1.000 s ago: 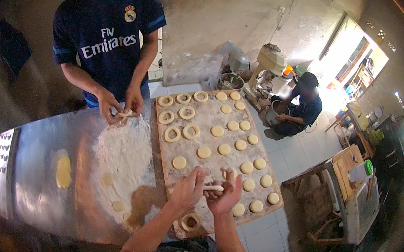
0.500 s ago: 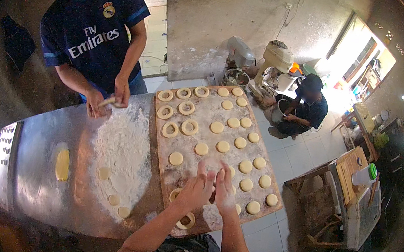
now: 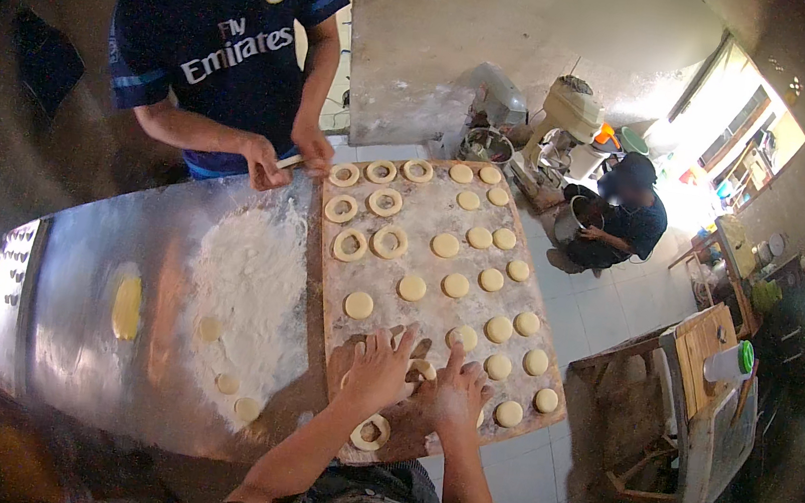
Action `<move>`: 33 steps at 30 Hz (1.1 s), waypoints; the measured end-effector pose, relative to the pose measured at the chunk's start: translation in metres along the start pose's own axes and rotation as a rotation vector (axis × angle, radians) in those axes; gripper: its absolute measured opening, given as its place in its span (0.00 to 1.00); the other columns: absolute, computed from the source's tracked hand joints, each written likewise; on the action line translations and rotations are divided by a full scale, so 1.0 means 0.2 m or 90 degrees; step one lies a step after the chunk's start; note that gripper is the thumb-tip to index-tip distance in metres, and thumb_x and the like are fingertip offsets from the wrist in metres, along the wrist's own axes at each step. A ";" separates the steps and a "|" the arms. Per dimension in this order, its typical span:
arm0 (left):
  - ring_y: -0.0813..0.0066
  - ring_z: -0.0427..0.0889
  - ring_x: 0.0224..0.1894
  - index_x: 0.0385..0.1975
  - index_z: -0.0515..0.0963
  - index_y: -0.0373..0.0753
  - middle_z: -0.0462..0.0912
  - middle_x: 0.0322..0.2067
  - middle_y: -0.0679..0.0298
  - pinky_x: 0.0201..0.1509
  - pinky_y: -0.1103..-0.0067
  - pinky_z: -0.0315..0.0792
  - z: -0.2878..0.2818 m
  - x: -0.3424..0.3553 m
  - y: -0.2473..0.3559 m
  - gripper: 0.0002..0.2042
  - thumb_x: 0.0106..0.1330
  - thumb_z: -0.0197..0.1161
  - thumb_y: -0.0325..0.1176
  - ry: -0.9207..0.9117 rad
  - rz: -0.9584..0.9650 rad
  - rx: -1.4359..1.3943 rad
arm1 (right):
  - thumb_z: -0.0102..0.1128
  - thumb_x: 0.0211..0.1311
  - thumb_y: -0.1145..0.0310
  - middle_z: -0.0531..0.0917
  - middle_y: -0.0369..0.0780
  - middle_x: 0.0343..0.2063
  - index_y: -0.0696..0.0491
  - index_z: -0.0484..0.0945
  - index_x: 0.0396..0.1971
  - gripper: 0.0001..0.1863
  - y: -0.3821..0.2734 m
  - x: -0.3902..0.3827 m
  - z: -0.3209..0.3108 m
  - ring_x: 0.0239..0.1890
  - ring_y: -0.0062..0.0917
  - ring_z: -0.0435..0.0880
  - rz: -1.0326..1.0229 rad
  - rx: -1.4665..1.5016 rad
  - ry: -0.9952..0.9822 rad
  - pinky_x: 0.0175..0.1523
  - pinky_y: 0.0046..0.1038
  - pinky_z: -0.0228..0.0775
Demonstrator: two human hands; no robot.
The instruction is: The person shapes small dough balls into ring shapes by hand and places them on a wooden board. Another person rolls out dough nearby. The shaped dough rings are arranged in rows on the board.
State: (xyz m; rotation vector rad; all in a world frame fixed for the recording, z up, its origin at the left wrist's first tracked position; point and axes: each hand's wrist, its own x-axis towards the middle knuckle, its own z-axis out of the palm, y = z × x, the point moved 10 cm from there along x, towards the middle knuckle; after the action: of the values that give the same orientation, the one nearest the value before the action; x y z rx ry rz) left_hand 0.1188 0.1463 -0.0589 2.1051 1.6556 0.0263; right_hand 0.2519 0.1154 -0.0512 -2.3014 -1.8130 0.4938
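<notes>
Over the near part of a floured wooden board (image 3: 380, 314), my hands are side by side with fingers spread. A pale dough ring (image 3: 422, 369) is partly visible between them, beside the fingers of my left hand (image 3: 374, 374). My right hand (image 3: 458, 399) lies low on the board to the right of that ring, its index finger stretched forward. Part of another ring is hidden under my left hand. A dough ring (image 3: 370, 433) lies nearer my body. Just beyond my fingers sits a flat round dough piece (image 3: 461, 336).
Rows of dough rounds and several rings fill the board. To its left, a metal table (image 3: 80, 302) carries spread flour (image 3: 248, 283), a few dough rounds and a yellow dough piece (image 3: 126, 308). A co-worker (image 3: 231, 50) stands across it handling dough; another person (image 3: 618, 213) crouches by mixers (image 3: 570, 111).
My hands have moved apart and their fingers have spread, exposing a dough ring between them. The standing co-worker's hands have shifted right toward the board's far corner.
</notes>
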 end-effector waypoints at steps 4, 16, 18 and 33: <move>0.38 0.68 0.61 0.72 0.52 0.44 0.63 0.62 0.38 0.63 0.49 0.61 -0.03 0.01 -0.02 0.43 0.59 0.66 0.51 -0.010 -0.006 -0.056 | 0.67 0.54 0.52 0.75 0.50 0.45 0.49 0.59 0.68 0.43 0.02 0.02 0.00 0.49 0.49 0.76 -0.003 0.013 -0.010 0.52 0.55 0.62; 0.45 0.79 0.49 0.58 0.69 0.36 0.79 0.46 0.43 0.53 0.58 0.72 -0.12 0.28 -0.53 0.20 0.69 0.55 0.36 0.106 0.062 -0.259 | 0.62 0.54 0.69 0.82 0.51 0.35 0.58 0.72 0.43 0.17 -0.01 0.46 0.01 0.39 0.48 0.82 -0.059 0.085 0.007 0.46 0.45 0.73; 0.45 0.80 0.47 0.54 0.69 0.33 0.80 0.43 0.42 0.51 0.60 0.73 -0.27 0.09 -0.60 0.21 0.67 0.59 0.38 0.182 0.047 -0.337 | 0.63 0.55 0.67 0.84 0.51 0.33 0.56 0.72 0.46 0.19 -0.28 0.40 -0.04 0.38 0.48 0.83 -0.147 0.172 0.006 0.45 0.42 0.74; 0.47 0.83 0.38 0.43 0.75 0.35 0.83 0.34 0.48 0.42 0.59 0.75 -0.36 -0.75 -1.52 0.13 0.68 0.59 0.38 0.393 -0.357 -0.274 | 0.66 0.57 0.59 0.81 0.44 0.35 0.54 0.80 0.38 0.15 -1.78 0.14 0.92 0.42 0.39 0.80 -0.560 0.027 -0.129 0.51 0.40 0.72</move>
State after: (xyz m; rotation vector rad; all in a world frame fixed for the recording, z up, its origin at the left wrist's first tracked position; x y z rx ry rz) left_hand -0.2228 0.0830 -0.0664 1.3218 2.2792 0.8418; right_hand -0.1316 0.2174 -0.1085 -1.2341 -2.5963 0.5914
